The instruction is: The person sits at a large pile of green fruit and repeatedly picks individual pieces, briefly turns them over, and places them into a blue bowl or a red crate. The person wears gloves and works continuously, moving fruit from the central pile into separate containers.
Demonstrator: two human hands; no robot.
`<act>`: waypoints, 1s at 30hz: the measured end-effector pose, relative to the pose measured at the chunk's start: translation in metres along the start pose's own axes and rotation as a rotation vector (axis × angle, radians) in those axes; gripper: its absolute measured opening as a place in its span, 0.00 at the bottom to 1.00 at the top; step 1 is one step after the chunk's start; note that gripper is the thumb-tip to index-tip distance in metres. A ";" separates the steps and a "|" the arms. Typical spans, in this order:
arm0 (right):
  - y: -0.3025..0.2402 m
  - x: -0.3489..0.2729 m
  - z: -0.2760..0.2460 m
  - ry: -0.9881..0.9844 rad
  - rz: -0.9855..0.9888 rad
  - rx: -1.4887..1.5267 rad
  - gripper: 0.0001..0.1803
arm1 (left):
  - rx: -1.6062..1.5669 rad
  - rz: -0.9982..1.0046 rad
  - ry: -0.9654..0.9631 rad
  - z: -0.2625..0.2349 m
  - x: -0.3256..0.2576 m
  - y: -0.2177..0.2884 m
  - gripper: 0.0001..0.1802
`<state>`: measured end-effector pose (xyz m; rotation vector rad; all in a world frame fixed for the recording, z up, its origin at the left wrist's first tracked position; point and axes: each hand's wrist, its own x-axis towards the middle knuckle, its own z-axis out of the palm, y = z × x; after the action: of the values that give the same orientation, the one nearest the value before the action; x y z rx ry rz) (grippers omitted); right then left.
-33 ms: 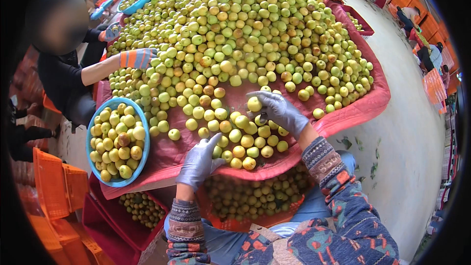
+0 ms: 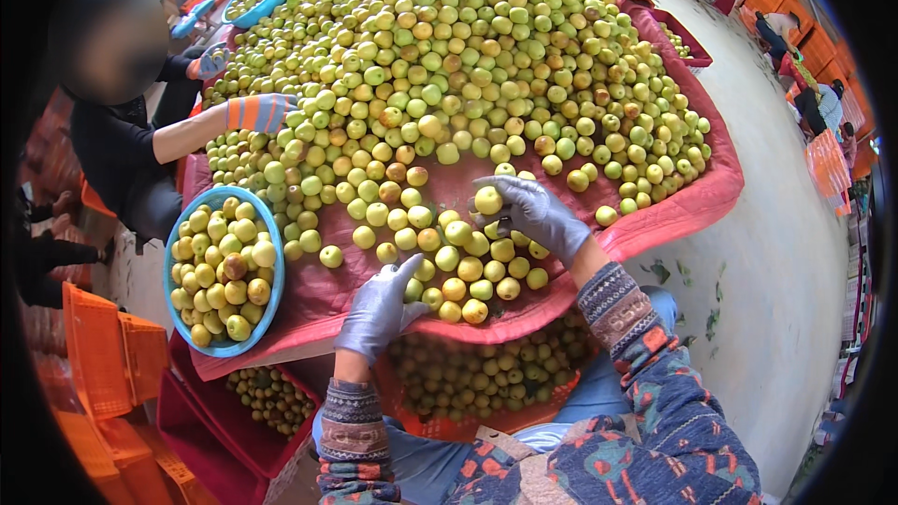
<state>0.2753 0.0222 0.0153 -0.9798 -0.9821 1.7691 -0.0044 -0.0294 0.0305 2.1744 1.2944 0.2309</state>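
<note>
A big heap of round yellow-green fruit (image 2: 440, 56), some with brown patches, covers a red padded cloth (image 2: 327, 304). In front of me, a smaller group of the same fruit (image 2: 470, 268) lies near the cloth's edge. My right hand (image 2: 538, 213), in a grey glove, pinches one yellow-green fruit (image 2: 487, 199) between thumb and fingers above that group. To its left, my left hand (image 2: 379, 310), gloved alike, rests beside the group's near-left side. Its thumb and fingers are apart, with nothing between them. Some fingertips of the right hand are hidden.
A blue basket full of fruit (image 2: 224, 266) stands at the left. Below the cloth's edge are an orange crate of fruit (image 2: 486, 379) and a dark red crate (image 2: 210, 435). A co-worker's striped gloved hand (image 2: 262, 113) touches the heap. Orange crates (image 2: 94, 355) stack at far left.
</note>
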 end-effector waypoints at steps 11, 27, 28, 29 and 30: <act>0.002 -0.027 0.041 -0.069 -0.003 0.031 0.24 | -1.146 -0.236 0.103 0.007 0.018 0.030 0.30; 0.050 -0.007 0.018 0.201 -0.550 -1.594 0.28 | -1.032 -0.061 0.580 -0.029 0.006 0.009 0.08; 0.049 -0.009 0.029 0.125 -0.488 -1.665 0.27 | -0.806 0.001 0.771 -0.033 0.003 -0.006 0.06; 0.047 -0.011 0.036 0.147 -0.455 -1.646 0.27 | -0.580 0.077 0.933 -0.039 0.004 -0.016 0.05; 0.048 -0.010 0.037 0.160 -0.447 -1.672 0.27 | -0.661 0.006 0.988 -0.053 -0.004 -0.017 0.04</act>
<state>0.2313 -0.0103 -0.0112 -1.5559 -2.3532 0.1609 -0.0419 -0.0061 0.0643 1.4693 1.3769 1.6269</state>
